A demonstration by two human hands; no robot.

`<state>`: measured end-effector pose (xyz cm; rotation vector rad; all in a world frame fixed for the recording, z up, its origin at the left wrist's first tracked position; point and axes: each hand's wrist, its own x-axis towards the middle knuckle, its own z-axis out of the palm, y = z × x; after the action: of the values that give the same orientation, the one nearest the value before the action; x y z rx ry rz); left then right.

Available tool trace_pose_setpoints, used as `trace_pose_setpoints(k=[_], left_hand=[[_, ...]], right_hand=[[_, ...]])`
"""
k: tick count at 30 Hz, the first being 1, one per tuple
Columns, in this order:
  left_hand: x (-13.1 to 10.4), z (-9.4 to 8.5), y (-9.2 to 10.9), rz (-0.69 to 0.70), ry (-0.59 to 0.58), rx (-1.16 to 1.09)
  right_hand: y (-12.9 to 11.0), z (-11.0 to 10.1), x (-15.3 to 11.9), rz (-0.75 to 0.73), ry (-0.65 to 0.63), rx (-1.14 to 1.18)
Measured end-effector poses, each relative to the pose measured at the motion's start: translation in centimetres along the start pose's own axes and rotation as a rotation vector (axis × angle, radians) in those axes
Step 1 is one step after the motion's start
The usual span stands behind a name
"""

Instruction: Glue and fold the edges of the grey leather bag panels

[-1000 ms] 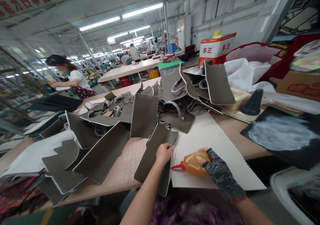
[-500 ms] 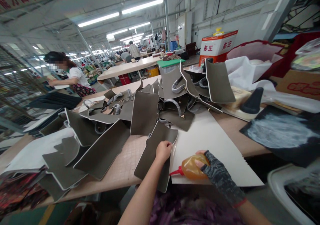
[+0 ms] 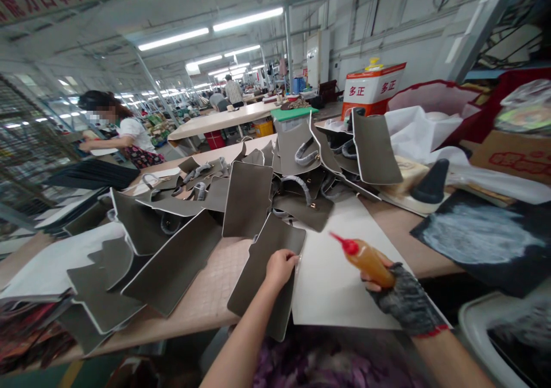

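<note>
One grey-brown panel (image 3: 249, 287) is touched at its right edge by the left hand (image 3: 280, 268), whether pinched cannot be told; apart from it, a red-nozzled squeeze bottle (image 3: 369, 263) is clasped in the gloved right hand (image 3: 396, 296) over white sheeting (image 3: 329, 299). Beyond, other panels (image 3: 248, 198) are heaped.

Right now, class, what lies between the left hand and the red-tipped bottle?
In the head view, the white sheet shows between the left hand, at the grey-brown panel, and the red-tipped bottle.
</note>
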<state>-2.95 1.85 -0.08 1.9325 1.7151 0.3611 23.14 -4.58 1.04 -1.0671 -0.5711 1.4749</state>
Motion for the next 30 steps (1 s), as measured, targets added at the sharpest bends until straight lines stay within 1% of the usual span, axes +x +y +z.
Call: trace_pose_setpoints(k=[1,3,5,6,7,9,11,13,14,15,16,17,18,19,20,21,22,24,25,26,28,29,30], left_hand=[[-0.3,-0.2,0.0,0.033,-0.007,0.02],[-1.0,-0.5,0.1,0.109,-0.027,0.067],[-1.7,-0.9,0.2,0.187,-0.054,0.12],[-2.0,-1.1,0.3,0.222,-0.068,0.147],[-2.3,-1.2,0.4,0.253,-0.081,0.174],[-2.7,-1.6,0.6,0.305,-0.107,0.222],[-3.0,-2.2,0.7,0.356,-0.145,0.258],[-3.3,-3.3,0.6,0.414,-0.181,0.281],[-3.4,-4.0,0.3,0.425,-0.164,0.294],[-3.6,-4.8,-0.1,0.407,-0.11,0.309],[-3.8,-5.6,-0.6,0.351,-0.021,0.321],[-3.9,-6.4,-1.3,0.261,0.091,0.325],[-4.1,-7.0,-2.1,0.148,0.199,0.31],[-4.2,-7.6,-2.9,0.028,0.274,0.266],[-4.3,-8.0,-3.7,-0.074,0.298,0.184],[-4.3,-8.2,-4.4,-0.141,0.283,0.081],[-4.4,-8.2,-4.9,-0.174,0.243,-0.024],[-4.6,-8.1,-5.4,-0.168,0.159,-0.174],[-4.9,-8.1,-5.3,-0.144,0.146,-0.209],[-5.2,-8.1,-5.0,-0.117,0.154,-0.225],[-6.0,-8.5,-4.2,-0.077,0.214,-0.257],[-6.6,-8.9,-3.7,-0.058,0.251,-0.285],[-7.2,-9.3,-3.2,-0.043,0.282,-0.316]], right_hand=[[-0.4,-0.3,0.3,0.041,-0.023,0.091],[-0.9,-0.6,0.9,0.167,-0.039,0.346],[-1.0,-0.7,1.4,0.269,-0.002,0.605],[-1.0,-0.7,1.5,0.295,0.017,0.698],[-0.8,-0.6,1.7,0.294,0.027,0.74],[-0.3,-0.3,1.9,0.252,0.032,0.719],[0.1,0.0,2.0,0.179,0.03,0.626],[0.2,0.3,2.0,0.111,0.034,0.508],[0.2,0.5,2.1,0.083,0.029,0.437],[0.1,0.6,2.1,0.054,0.021,0.362],[0.0,0.7,2.2,0.023,0.013,0.285],[-0.2,0.7,2.4,-0.016,0.002,0.211],[-0.2,0.6,2.7,-0.066,-0.004,0.133],[-0.2,0.4,3.1,-0.136,0.011,0.018],[-0.2,0.2,3.6,-0.216,0.054,-0.129],[-0.1,-0.2,4.1,-0.294,0.113,-0.295],[0.1,-0.7,4.7,-0.359,0.188,-0.46],[0.6,-1.8,5.5,-0.429,0.327,-0.708],[0.8,-2.4,5.6,-0.429,0.364,-0.772],[1.0,-2.9,5.6,-0.422,0.369,-0.809],[1.4,-3.6,4.9,-0.448,0.34,-0.898],[1.6,-3.7,4.3,-0.484,0.329,-0.942],[1.8,-3.5,3.6,-0.536,0.344,-0.989]])
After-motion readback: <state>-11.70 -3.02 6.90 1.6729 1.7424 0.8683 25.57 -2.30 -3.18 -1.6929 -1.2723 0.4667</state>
